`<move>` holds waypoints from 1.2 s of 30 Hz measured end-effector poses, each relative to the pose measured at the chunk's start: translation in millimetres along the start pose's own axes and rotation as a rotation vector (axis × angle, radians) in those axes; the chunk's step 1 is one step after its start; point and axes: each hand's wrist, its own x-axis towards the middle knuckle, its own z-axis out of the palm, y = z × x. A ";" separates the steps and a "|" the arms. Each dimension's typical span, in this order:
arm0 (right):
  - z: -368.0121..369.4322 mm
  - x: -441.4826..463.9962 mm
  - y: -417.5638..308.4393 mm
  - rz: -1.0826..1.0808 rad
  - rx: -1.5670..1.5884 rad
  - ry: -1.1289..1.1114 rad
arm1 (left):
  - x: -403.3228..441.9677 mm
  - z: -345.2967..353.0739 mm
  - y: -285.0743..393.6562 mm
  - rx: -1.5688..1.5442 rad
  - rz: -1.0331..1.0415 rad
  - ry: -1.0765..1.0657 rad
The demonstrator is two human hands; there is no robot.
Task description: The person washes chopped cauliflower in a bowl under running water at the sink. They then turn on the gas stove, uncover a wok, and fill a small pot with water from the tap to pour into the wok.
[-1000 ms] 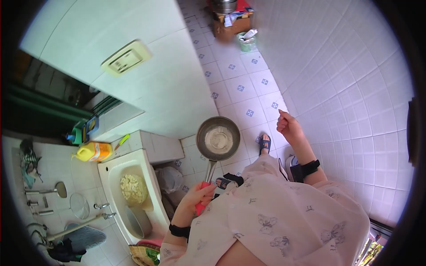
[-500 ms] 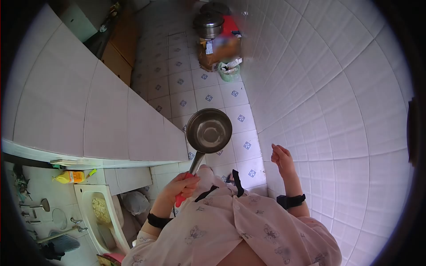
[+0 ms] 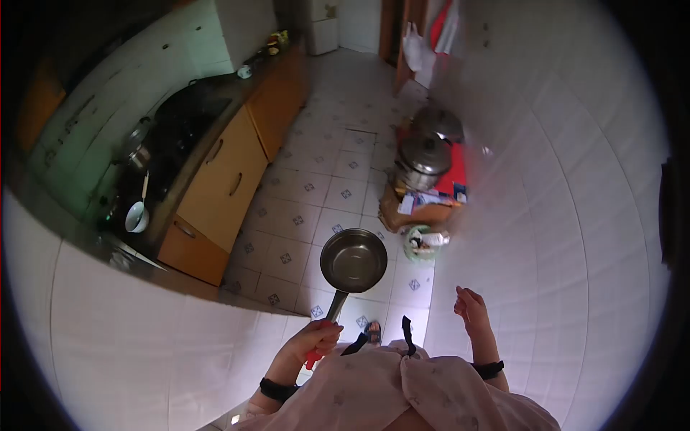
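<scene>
My left hand (image 3: 314, 340) is wrapped around the red handle of a metal saucepan (image 3: 353, 262). The pan is held out in front of my body, its open top facing up, and I see nothing inside it. My right hand (image 3: 471, 307) hangs in the air on the other side, near the white tiled wall. Its fingers are curled in, with nothing visible in them.
To the left runs a counter with wooden cabinets (image 3: 223, 172); a small white pan (image 3: 136, 217) sits by the dark stove. Along the right wall are a lidded steel pot (image 3: 424, 159) on a cardboard box and a green bin (image 3: 422, 244). A tiled partition (image 3: 144, 337) stands close on my left.
My view has moved forward and up, past the sink area, so the stove counter now shows. The saucepan stays in my left hand, and my right hand remains curled.
</scene>
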 end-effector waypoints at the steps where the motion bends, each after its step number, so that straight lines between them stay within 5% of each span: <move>1: 10.2 25.2 -14.9 0.020 -0.029 -0.019 | 11.6 -4.6 17.4 -0.035 0.055 -0.052; 6: 74.3 168.1 -58.3 0.060 -0.101 -0.212 | 58.1 -19.4 113.1 -0.132 0.231 -0.062; 14: 255.5 404.9 -115.0 0.058 -0.250 -0.368 | 97.4 -58.3 286.8 -0.272 0.426 0.206; 25: 564.0 590.4 -178.0 0.101 -0.391 -0.894 | 37.6 -147.8 537.2 -0.358 0.616 0.497; 36: 761.6 712.3 -206.6 0.092 -0.455 -0.856 | -18.2 -295.8 746.9 -0.542 0.800 0.569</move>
